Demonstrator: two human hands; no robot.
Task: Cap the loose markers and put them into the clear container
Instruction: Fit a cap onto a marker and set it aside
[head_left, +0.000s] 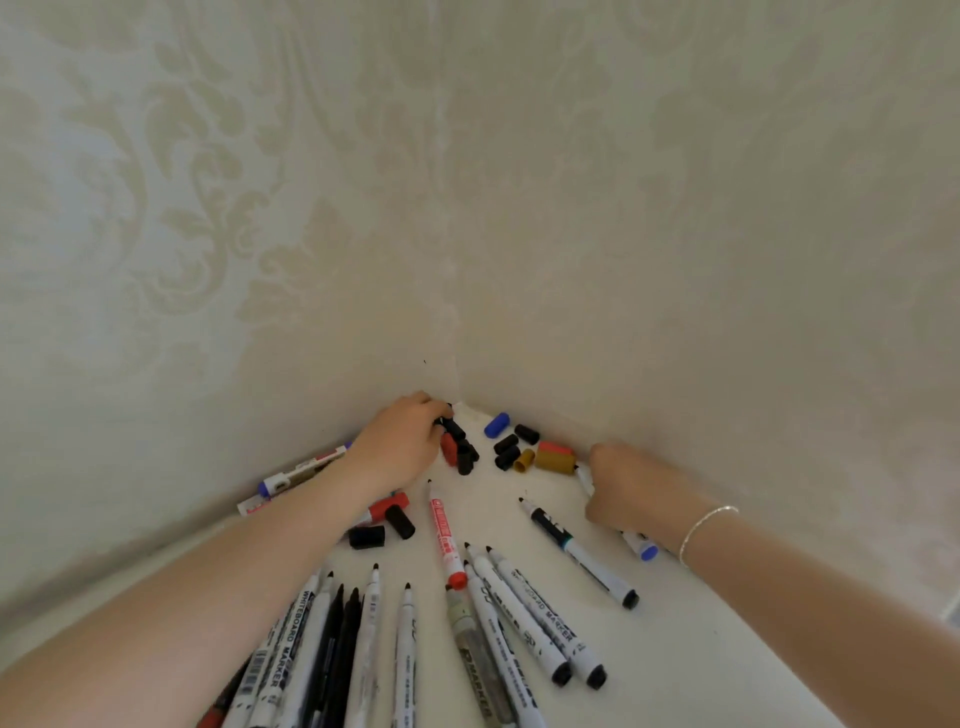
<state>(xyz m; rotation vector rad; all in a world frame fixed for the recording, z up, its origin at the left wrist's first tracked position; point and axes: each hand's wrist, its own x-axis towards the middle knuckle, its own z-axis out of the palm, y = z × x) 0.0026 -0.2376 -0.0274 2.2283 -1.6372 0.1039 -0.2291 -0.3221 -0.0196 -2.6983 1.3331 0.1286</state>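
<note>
Left hand (400, 447) grip on black cap (451, 427); right hand (631, 486) grips marker (640, 545).

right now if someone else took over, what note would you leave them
Left hand: fingers curled on a black cap in the cap pile by the wall corner.
Right hand: grips a blue-ended marker against the right wall.
Uncapped markers lie fanned across the white table; the blue cap and others sit loose in the corner.
Done: nothing capped that I can see.
Left: capping every marker. No clear container is in view.
</note>
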